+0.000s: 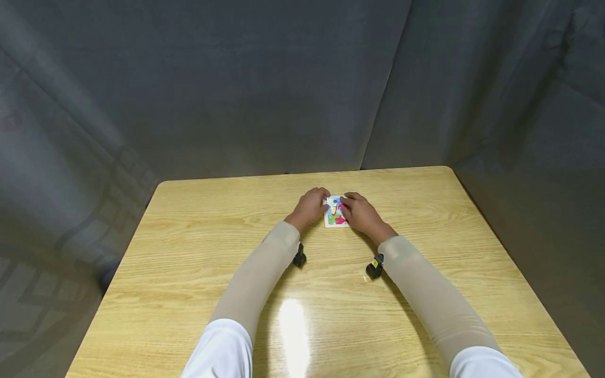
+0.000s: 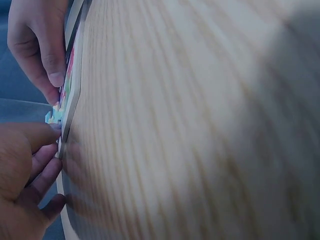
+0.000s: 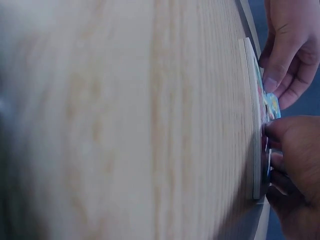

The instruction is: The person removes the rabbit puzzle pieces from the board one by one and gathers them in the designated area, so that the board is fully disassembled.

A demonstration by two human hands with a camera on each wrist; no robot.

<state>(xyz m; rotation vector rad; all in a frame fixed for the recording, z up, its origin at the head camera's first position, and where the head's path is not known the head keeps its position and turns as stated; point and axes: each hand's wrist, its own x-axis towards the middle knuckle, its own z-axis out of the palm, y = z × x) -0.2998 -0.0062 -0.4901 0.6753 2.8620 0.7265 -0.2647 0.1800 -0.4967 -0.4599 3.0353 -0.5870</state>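
Observation:
A small jigsaw puzzle in a flat white-edged board point(image 1: 337, 226) lies toward the far side of the table, its picture blue, green and red. One light-blue puzzle piece point(image 3: 273, 104) sticks up from the board at a slant. My left hand point(image 1: 310, 207) is at the board's left edge and pinches that piece between thumb and fingers. Over the right side, my right hand point(image 1: 363, 214) rests its loosely bent fingers on the puzzle, its fingertips close to the raised piece. The right hand covers part of the picture.
The wooden table point(image 1: 189, 252) has rounded far corners. Dark grey curtains point(image 1: 260, 89) hang behind it and at both sides. A small black camera point(image 1: 300, 256) is strapped to the left wrist, another black camera point(image 1: 374, 266) to the right.

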